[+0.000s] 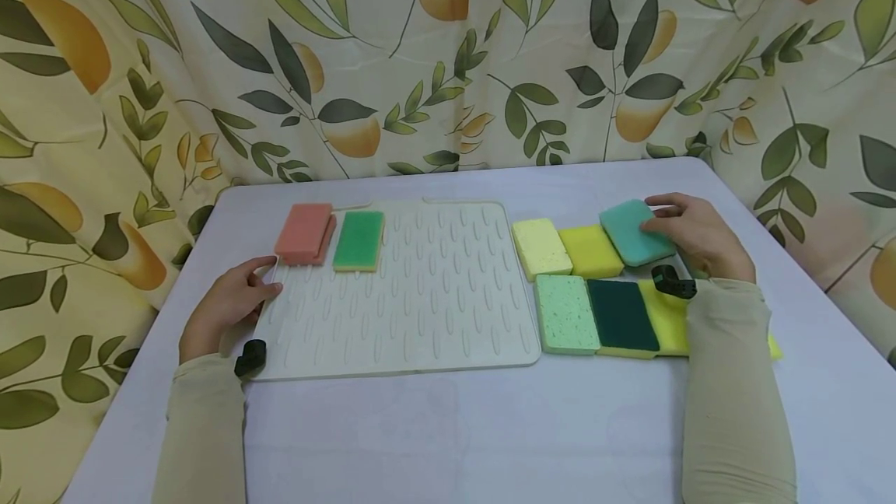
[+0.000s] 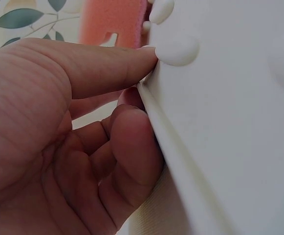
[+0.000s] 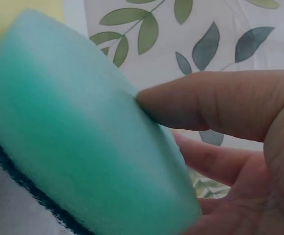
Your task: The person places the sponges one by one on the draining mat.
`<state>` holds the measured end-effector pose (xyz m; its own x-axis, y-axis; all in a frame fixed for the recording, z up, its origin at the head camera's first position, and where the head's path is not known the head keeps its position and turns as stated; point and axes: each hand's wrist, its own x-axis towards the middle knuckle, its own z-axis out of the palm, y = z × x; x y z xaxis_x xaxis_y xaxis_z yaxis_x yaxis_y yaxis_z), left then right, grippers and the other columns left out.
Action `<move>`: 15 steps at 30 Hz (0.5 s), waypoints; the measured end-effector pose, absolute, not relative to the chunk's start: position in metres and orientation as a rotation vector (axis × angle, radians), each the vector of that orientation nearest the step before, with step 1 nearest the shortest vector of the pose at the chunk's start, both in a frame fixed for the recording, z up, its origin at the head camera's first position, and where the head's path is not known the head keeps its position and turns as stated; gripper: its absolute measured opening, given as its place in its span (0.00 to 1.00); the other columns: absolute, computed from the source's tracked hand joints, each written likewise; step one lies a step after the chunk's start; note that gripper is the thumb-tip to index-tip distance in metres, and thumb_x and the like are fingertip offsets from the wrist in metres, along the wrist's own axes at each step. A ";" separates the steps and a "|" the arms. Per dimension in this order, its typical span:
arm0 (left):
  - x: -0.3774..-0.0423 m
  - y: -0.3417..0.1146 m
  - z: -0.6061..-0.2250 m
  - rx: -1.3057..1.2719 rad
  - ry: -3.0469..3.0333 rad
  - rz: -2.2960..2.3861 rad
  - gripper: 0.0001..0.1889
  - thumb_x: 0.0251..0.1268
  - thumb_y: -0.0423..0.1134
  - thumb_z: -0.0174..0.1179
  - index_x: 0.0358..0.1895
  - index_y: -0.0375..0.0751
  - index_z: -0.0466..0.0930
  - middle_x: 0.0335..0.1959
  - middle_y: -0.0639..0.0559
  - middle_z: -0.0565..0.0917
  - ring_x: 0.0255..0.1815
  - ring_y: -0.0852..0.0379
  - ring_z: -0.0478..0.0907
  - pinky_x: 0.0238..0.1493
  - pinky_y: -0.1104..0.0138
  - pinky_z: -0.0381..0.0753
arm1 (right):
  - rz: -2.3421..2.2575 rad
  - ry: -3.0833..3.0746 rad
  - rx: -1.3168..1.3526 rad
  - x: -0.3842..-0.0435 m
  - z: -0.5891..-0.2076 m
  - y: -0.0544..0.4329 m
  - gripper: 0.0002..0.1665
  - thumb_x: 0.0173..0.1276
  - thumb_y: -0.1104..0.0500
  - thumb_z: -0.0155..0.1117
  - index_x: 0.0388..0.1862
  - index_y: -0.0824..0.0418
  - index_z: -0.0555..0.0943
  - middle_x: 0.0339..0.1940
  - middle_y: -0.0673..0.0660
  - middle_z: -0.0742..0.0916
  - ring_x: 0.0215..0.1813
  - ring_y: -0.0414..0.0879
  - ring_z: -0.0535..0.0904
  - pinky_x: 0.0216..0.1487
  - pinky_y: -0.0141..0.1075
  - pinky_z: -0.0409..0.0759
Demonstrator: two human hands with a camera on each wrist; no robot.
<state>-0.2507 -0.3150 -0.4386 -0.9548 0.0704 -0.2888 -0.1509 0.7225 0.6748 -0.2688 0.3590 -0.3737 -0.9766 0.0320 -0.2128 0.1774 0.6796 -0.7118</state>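
My right hand point(image 1: 703, 236) holds a turquoise sponge point(image 1: 633, 232) by its edge, tilted, at the back right of the table. In the right wrist view the thumb presses the sponge's point(image 3: 88, 122) side, and a dark scouring layer shows along its underside. At the left, my left hand point(image 1: 227, 302) pinches the edge of a white ridged mat point(image 1: 420, 317). In the left wrist view the thumb lies on the mat point(image 2: 229, 122), with curled fingers point(image 2: 137, 142) at its rim. On the mat are a stacked pink sponge pair point(image 1: 303, 233) and a green-topped sponge point(image 1: 358, 241).
Right of the mat sit a pale yellow sponge point(image 1: 541, 247), a yellow sponge point(image 1: 591, 251), a speckled light green sponge point(image 1: 567, 314) and a dark green-topped sponge point(image 1: 621, 316). Another yellow sponge point(image 1: 665, 317) is partly hidden by the right wrist. A patterned curtain point(image 1: 420, 99) hangs behind the table point(image 1: 420, 442).
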 end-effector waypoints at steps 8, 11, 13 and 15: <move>-0.251 -0.318 -0.440 -0.055 2.653 1.057 0.37 0.81 0.40 0.60 0.84 0.29 0.56 0.38 0.41 0.75 0.29 0.49 0.75 0.33 0.59 0.78 | -1.298 2.750 0.257 -0.271 -0.377 0.352 0.42 0.85 0.51 0.56 0.86 0.70 0.55 0.79 0.80 0.63 0.74 0.73 0.61 0.74 0.67 0.63; -0.252 -0.317 -0.441 -0.051 2.656 1.052 0.37 0.81 0.40 0.60 0.84 0.30 0.56 0.37 0.41 0.75 0.29 0.49 0.75 0.34 0.58 0.78 | -1.322 2.749 0.256 -0.272 -0.377 0.348 0.44 0.84 0.48 0.57 0.87 0.68 0.55 0.79 0.79 0.63 0.74 0.73 0.61 0.74 0.67 0.63; -0.252 -0.317 -0.441 -0.053 2.655 1.051 0.37 0.81 0.41 0.60 0.84 0.30 0.56 0.38 0.41 0.75 0.28 0.49 0.75 0.34 0.58 0.78 | -1.335 2.768 0.274 -0.272 -0.376 0.346 0.44 0.84 0.48 0.57 0.87 0.67 0.55 0.78 0.78 0.64 0.74 0.73 0.62 0.74 0.67 0.64; -0.252 -0.317 -0.441 -0.064 2.647 1.053 0.37 0.81 0.41 0.60 0.84 0.31 0.56 0.38 0.41 0.75 0.29 0.49 0.75 0.34 0.58 0.78 | -1.361 2.782 0.296 -0.272 -0.374 0.345 0.44 0.83 0.48 0.58 0.87 0.65 0.56 0.78 0.77 0.65 0.74 0.73 0.62 0.74 0.67 0.64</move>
<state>-0.2521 -0.3167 -0.4412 -0.9566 0.0653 -0.2839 -0.1475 0.7317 0.6655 -0.2723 0.3446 -0.3743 -0.9814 0.1566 -0.1107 0.1835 0.5992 -0.7793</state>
